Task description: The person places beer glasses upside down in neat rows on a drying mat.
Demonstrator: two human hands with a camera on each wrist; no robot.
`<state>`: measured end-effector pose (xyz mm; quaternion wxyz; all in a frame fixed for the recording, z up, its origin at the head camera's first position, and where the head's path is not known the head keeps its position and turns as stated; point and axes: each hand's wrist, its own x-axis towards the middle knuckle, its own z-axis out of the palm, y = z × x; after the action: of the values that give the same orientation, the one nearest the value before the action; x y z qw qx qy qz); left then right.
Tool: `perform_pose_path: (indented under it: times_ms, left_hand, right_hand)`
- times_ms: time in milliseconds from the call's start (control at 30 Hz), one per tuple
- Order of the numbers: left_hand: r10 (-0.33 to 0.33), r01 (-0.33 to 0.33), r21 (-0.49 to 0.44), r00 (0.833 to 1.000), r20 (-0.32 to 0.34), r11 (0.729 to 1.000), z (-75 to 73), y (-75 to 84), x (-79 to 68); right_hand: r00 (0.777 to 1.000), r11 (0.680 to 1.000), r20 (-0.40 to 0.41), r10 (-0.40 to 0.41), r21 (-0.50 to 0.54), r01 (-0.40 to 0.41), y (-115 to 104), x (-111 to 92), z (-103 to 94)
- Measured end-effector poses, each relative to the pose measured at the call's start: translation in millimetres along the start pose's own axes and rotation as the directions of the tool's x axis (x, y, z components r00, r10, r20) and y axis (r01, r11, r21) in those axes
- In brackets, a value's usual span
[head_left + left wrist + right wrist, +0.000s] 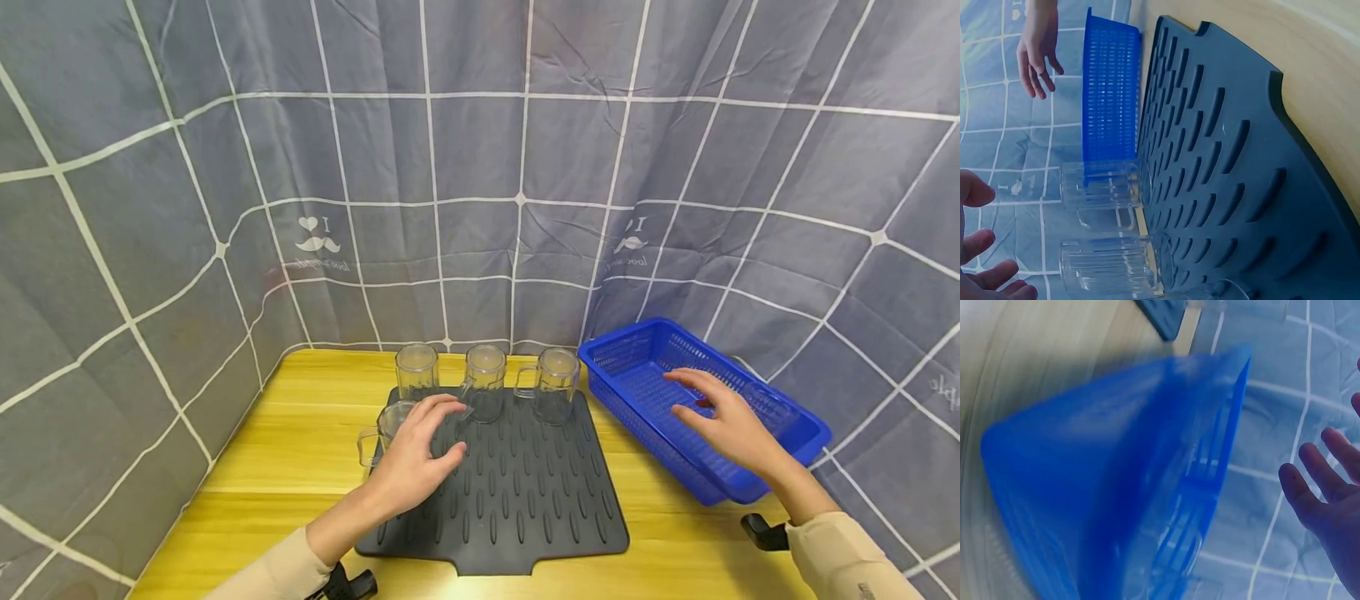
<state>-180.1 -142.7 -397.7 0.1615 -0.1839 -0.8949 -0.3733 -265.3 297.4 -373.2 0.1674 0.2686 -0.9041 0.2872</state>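
My left hand (420, 454) hovers over the left part of a black ridged mat (517, 500), its fingers loosely bent and holding nothing. Partly behind that hand stands a clear glass mug (390, 421) with its handle to the left. Along the mat's back edge stand three more upright glass mugs: a left one (417, 371), a middle one (485, 383) and a right one (557, 387). Above a blue plastic basket (637, 425), my right hand (723, 421) is held with fingers spread and nothing in its grasp. Something transparent (1191, 581) shows by the basket in the right wrist view.
The mat lies on a yellow wood-grain table (285, 467), with the basket set at an angle to its right. A grey curtain (480, 150) with white grid lines surrounds the table at the back and sides.
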Motion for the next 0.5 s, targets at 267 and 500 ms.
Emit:
perform_pose_path:
  times_ms: [267, 500]
  left_hand:
    - [0.015, -0.015, -0.013, 1.000, -0.009, 1.000, 3.3, 1.3, -1.0]
    - [0.015, -0.015, -0.033, 1.000, 0.011, 0.999, 9.9, 5.1, -0.4]
  right_hand:
    - [0.999, 0.999, -0.021, 0.036, -0.025, -0.036, 18.6, 4.5, -15.6]
    - [0.999, 0.995, -0.039, 0.024, -0.091, -0.028, 33.9, 10.0, -31.4]
